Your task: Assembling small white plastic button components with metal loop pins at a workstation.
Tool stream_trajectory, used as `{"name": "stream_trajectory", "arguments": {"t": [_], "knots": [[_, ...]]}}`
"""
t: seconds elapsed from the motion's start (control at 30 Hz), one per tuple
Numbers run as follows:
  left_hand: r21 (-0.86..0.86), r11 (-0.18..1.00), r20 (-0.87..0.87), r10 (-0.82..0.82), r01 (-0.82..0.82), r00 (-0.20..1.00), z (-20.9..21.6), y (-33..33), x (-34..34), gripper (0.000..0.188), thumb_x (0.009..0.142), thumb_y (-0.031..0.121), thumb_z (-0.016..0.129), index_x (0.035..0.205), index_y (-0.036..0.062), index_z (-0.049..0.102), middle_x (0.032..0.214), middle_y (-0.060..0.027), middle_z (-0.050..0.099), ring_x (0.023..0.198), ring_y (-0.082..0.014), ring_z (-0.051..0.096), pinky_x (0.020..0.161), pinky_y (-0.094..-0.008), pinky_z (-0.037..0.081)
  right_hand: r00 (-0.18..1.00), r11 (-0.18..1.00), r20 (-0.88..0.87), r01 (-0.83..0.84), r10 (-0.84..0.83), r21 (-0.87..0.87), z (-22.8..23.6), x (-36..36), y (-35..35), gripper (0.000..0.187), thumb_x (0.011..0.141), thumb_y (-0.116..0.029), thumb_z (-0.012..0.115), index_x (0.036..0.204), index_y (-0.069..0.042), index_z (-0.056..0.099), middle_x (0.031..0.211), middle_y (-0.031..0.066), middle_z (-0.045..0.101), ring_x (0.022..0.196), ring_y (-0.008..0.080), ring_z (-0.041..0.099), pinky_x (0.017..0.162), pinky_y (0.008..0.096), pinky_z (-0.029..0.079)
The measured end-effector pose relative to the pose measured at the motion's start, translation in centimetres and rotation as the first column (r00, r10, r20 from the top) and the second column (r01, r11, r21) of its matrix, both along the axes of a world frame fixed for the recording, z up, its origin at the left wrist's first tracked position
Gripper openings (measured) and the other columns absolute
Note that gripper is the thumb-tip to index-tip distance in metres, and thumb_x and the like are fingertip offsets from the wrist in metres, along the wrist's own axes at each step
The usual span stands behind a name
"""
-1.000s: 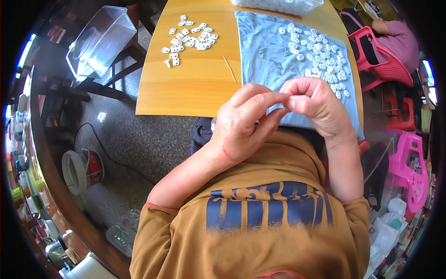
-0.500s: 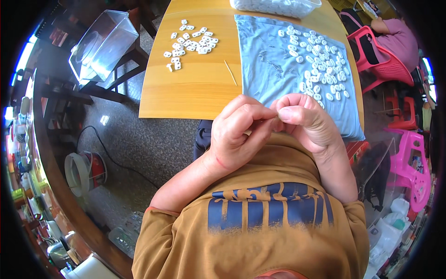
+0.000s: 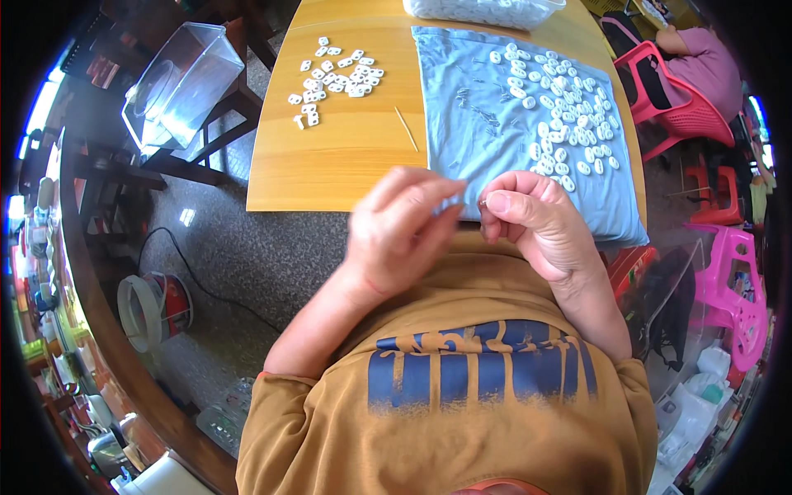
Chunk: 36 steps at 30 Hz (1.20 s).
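Note:
Just in front of my chest, over the near edge of the table, my right hand (image 3: 540, 219) pinches something tiny between thumb and forefinger; a thin glint shows at the tips, too small to name. Apart from it, to the left, my left hand (image 3: 404, 227) is smeared by motion, so its fingers cannot be read. Beyond the hands lies a light blue cloth (image 3: 454, 144) with many white oval pieces (image 3: 577, 111), each with dark marks or holes. Small thin dark bits (image 3: 487, 115) are scattered on its left part. A loose group of white pieces (image 3: 355, 80) rests on the bare wood.
A thin wooden stick (image 3: 406, 129) lies beside the cloth on the yellow table (image 3: 330, 177). At the far edge stands a clear tub (image 3: 487, 12) of white pieces. A clear bin (image 3: 186, 82) is at the left. A person (image 3: 705, 74) sits on a red chair (image 3: 676, 111) at right.
My hands, fingertips together before, have come apart. The left has moved left and blurs; the right keeps its pinch nearly in place.

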<state>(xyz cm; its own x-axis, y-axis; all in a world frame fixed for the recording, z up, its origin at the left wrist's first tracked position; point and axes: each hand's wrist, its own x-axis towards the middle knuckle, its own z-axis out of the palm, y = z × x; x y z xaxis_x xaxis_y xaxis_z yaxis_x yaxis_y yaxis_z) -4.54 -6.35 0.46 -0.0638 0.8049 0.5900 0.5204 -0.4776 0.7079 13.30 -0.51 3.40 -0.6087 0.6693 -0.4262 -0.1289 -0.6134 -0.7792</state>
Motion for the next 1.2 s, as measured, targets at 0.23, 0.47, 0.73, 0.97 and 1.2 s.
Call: {"name": "stream_trajectory", "arguments": {"t": [0.23, 0.47, 0.73, 0.97, 1.2], "knots": [[-0.240, 0.780, -0.363, 0.481, -0.579, 0.798, -1.7, 2.9, -9.5, 0.014, 0.081, 0.015, 0.059, 0.090, 0.0045, 0.064, 0.084, -0.0130, 0.060, 0.069, -0.0247, 0.061, 0.063, -0.0314, 0.048, 1.000, 0.998, -0.025, 0.019, -0.018, 0.062, -0.2, 0.4, -0.3, 0.012, 0.080, -0.013, 0.063, 0.084, -0.002, 0.061, 0.073, 0.0024, 0.059, 0.063, 0.0089, 0.055, 0.063, 0.0219, 0.046], [-0.272, 0.639, -0.612, 0.463, -0.720, 0.642, -1.7, 4.7, -9.8, 0.027, 0.083, 0.033, 0.054, 0.094, 0.0110, 0.066, 0.094, -0.0080, 0.061, 0.082, -0.0273, 0.061, 0.073, -0.0346, 0.047, 1.000, 0.997, 0.013, 0.021, -0.022, 0.070, -0.6, 0.1, -0.5, 0.014, 0.080, -0.014, 0.061, 0.084, -0.001, 0.059, 0.072, 0.0026, 0.058, 0.064, 0.0090, 0.054, 0.063, 0.0217, 0.045], [-0.282, 0.630, -0.665, 0.415, -0.723, 0.621, -0.8, 5.2, -9.4, 0.026, 0.083, 0.030, 0.053, 0.091, 0.0083, 0.065, 0.090, -0.0106, 0.060, 0.082, -0.0289, 0.059, 0.071, -0.0363, 0.047, 0.998, 0.996, -0.055, 0.014, -0.009, 0.091, -1.0, 0.5, -0.5, 0.014, 0.080, -0.015, 0.062, 0.083, -0.002, 0.060, 0.072, 0.0020, 0.058, 0.063, 0.0074, 0.052, 0.063, 0.0211, 0.044], [-0.303, 0.712, -0.598, 0.376, -0.634, 0.708, -1.7, 4.6, -9.8, 0.018, 0.082, 0.020, 0.056, 0.092, 0.0047, 0.059, 0.089, -0.0121, 0.058, 0.082, -0.0283, 0.057, 0.072, -0.0370, 0.046, 0.997, 0.993, -0.071, 0.023, -0.015, 0.112, -1.2, 1.2, -0.7, 0.013, 0.080, -0.014, 0.061, 0.083, -0.001, 0.060, 0.073, 0.0011, 0.057, 0.066, 0.0077, 0.054, 0.064, 0.0218, 0.045], [-0.482, 0.859, 0.291, 0.343, -0.172, 0.893, -1.9, 2.6, -7.1, 0.018, 0.086, 0.009, 0.057, 0.100, -0.0018, 0.058, 0.080, -0.0020, 0.059, 0.067, -0.0087, 0.056, 0.063, -0.0195, 0.045, 0.992, 0.983, -0.039, 0.125, -0.121, 0.134, -0.8, 1.1, -0.8, 0.013, 0.081, -0.015, 0.061, 0.084, -0.002, 0.060, 0.073, 0.0006, 0.057, 0.064, 0.0070, 0.051, 0.063, 0.0204, 0.043]]}}
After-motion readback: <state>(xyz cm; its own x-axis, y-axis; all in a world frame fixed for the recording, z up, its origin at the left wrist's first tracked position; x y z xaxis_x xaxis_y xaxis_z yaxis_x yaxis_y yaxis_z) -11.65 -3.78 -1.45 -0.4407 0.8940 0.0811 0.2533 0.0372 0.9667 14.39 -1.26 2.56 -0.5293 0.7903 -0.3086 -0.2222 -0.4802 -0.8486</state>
